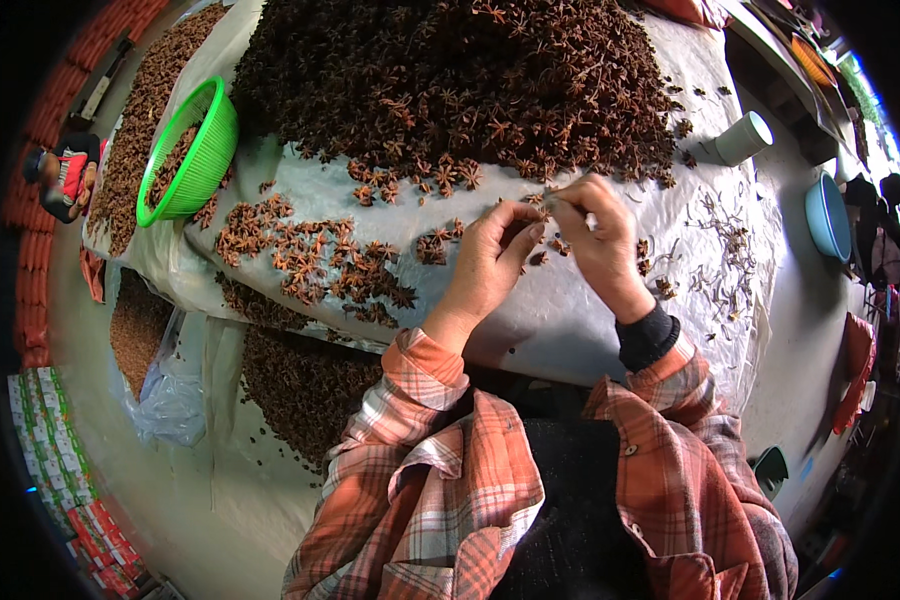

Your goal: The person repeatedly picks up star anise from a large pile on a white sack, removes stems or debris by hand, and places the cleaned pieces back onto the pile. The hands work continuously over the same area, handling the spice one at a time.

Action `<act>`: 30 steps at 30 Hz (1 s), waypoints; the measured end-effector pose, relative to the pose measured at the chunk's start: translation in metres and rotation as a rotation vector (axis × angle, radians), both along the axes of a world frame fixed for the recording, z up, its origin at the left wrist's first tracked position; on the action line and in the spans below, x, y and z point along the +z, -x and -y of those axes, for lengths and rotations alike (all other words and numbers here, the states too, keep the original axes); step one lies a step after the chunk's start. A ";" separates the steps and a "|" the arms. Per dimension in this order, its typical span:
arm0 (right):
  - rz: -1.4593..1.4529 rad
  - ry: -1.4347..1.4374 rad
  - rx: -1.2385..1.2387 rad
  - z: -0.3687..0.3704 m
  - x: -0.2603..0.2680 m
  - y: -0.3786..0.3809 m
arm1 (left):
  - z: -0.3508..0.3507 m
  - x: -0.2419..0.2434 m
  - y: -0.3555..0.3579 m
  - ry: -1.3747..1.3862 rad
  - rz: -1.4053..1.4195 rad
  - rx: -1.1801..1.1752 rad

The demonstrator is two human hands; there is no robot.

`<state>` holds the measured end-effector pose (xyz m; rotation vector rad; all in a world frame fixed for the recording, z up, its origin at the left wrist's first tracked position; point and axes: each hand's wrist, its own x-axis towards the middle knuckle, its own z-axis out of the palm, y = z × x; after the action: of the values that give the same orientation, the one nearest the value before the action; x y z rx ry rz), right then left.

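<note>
My left hand (495, 251) pinches a small star anise (544, 213) between thumb and fingers, above the plastic-covered table (435, 210). The right hand (600, 236) meets it from the other side, its fingertips pressed together at the same piece; their ends are slightly blurred. Just beyond both hands rises a large heap of dark star anise (457, 90). A few loose star anise lie under the fingers. Left of my left hand, lighter brown star anise (315, 255) are spread in a loose patch. Thin stems (727, 240) lie scattered to the right of my right hand.
A green plastic basket (214, 161) with brown pieces inside tilts at the table's left. A white cup (745, 139) lies on the right side. More star anise (307, 390) is heaped below the near edge. A blue basin (829, 217) and a person (67, 176) are farther off.
</note>
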<state>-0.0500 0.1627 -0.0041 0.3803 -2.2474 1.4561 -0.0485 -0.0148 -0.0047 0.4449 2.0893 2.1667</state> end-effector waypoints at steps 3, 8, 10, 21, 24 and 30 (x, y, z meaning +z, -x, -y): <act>-0.063 0.180 -0.285 -0.041 0.025 -0.007 | 0.020 0.007 -0.005 0.209 -0.253 0.084; 0.377 -0.562 -0.792 -0.080 0.061 -0.009 | 0.068 0.007 -0.007 0.379 -0.258 0.309; 0.148 -0.294 -0.296 -0.052 0.045 0.007 | 0.073 0.003 -0.003 0.331 -0.291 0.275; 0.216 -0.012 0.261 0.023 0.002 0.006 | 0.022 0.004 -0.012 0.203 -0.245 0.188; 0.168 -0.131 0.016 0.004 0.006 -0.008 | 0.022 -0.002 -0.014 0.177 -0.233 0.239; -0.048 -0.581 0.060 0.012 0.007 0.021 | 0.046 -0.010 -0.024 0.279 -0.272 0.412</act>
<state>-0.0711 0.1503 0.0031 0.6524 -2.6049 0.7778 -0.0242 -0.0610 -0.0152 0.3155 2.7990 2.0450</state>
